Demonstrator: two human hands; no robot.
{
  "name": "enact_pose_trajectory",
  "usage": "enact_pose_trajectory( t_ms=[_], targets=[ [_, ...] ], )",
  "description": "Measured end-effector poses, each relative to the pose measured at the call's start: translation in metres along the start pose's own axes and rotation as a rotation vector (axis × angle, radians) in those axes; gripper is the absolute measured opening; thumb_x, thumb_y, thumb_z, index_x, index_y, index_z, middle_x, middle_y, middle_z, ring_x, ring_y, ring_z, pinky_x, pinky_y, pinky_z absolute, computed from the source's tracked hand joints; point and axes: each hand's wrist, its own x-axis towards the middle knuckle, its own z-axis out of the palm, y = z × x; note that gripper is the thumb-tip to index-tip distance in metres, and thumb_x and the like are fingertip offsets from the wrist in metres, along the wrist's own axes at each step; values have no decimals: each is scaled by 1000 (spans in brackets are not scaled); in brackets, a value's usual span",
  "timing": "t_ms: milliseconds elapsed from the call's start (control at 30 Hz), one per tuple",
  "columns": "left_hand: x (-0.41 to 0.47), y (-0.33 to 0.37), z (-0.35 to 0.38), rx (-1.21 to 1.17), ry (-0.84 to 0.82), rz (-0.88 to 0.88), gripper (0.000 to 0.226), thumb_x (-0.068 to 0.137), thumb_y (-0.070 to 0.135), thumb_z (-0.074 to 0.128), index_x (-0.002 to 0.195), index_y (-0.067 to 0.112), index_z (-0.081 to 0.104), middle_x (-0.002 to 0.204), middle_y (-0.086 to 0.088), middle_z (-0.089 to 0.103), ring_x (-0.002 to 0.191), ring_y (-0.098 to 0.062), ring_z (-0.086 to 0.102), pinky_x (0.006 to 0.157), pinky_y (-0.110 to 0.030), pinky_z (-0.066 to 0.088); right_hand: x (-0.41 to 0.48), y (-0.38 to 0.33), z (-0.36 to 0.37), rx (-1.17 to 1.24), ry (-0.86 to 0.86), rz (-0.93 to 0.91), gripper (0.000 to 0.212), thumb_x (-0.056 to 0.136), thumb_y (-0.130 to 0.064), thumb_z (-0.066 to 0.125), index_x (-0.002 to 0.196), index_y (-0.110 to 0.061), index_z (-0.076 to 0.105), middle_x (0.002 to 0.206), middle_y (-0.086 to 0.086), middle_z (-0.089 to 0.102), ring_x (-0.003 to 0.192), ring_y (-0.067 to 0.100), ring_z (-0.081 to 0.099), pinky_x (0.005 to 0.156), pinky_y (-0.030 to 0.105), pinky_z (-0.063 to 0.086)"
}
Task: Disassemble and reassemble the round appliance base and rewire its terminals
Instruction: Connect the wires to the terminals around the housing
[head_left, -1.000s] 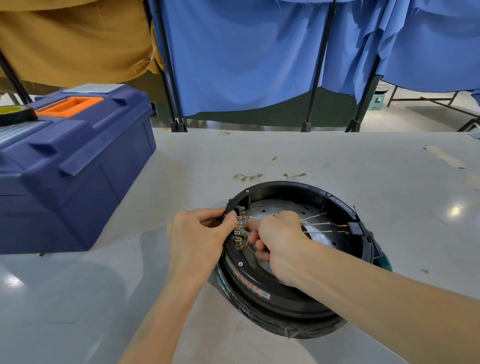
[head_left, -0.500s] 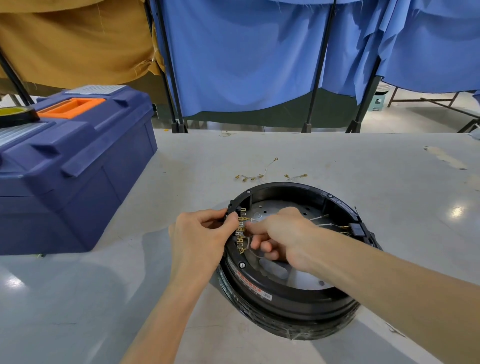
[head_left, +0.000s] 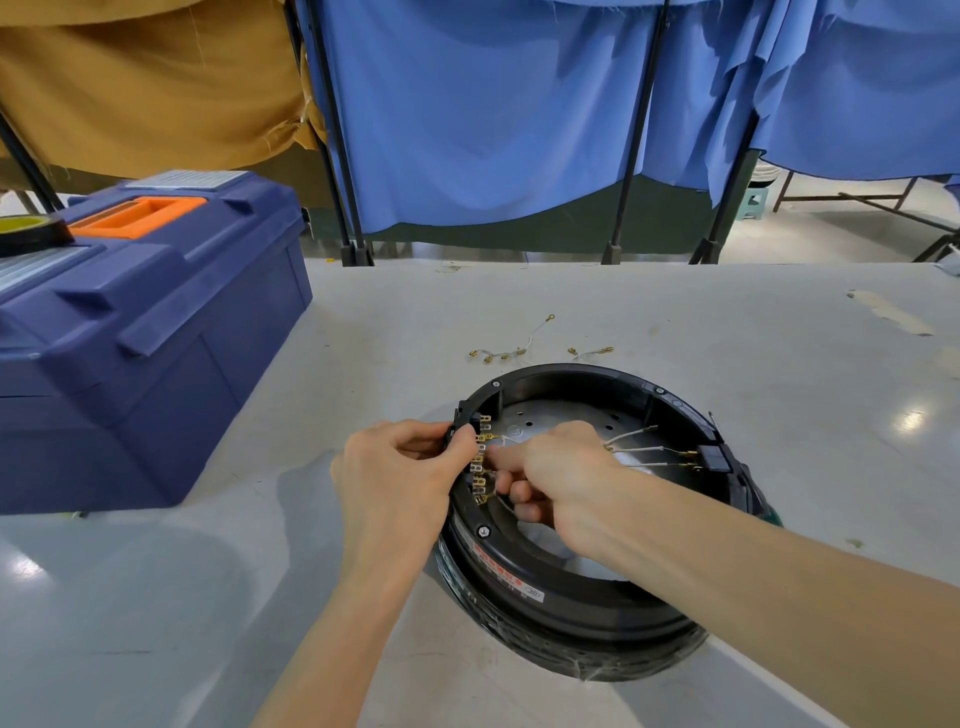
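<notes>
Gripping one round base (head_left: 519, 569), left fingers (head_left: 461, 442) curl on its rim; right fingers (head_left: 501, 457) pinch one wire (head_left: 508, 440).

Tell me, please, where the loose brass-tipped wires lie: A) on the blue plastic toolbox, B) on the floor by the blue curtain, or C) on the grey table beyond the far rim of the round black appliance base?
C: the loose brass-tipped wires lie on the grey table, just past the far rim of the round black appliance base and apart from it.
</notes>
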Motion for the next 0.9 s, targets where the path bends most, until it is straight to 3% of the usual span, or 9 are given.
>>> enact_pose_trajectory(
  t_ms=[133, 267, 467, 900],
  targets=[
    [0, -1, 1, -26, 8, -34, 10, 68, 29, 84, 67, 32, 75, 60, 20, 69, 58, 7, 64, 68, -27, 57, -1, 2, 3, 49, 23, 4, 24, 94, -3, 62, 70, 1, 56, 33, 1, 48, 27, 8, 36, 33, 15, 30],
    [-2, 0, 0, -11, 33, -13, 15, 68, 32, 84, 62, 36, 71, 59, 25, 67, 58, 9, 64, 60, -11, 50, -2, 3, 6, 57, 62, 2, 26, 94, -4, 61, 69, -1, 55, 33, 0, 48, 30, 10, 37, 33, 17, 31],
    [-3, -1, 1, 4, 78, -28, 13, 66, 38, 84, 64, 29, 75, 56, 20, 67, 57, 9, 62, 55, -8, 44, 2, 2, 6, 87, 49, 42, 25, 95, -5, 61, 71, -1, 55, 32, 1, 48, 24, 7, 35, 31, 14, 31],
    [-6, 1, 3, 22, 122, -44, 15, 67, 40, 84, 62, 29, 74, 54, 18, 66, 57, 2, 63, 59, -21, 48, 9, 3, 5, 114, 38, 77, 24, 96, 0, 56, 73, 0, 56, 35, 5, 48, 23, 8, 35, 30, 14, 32]
  ],
)
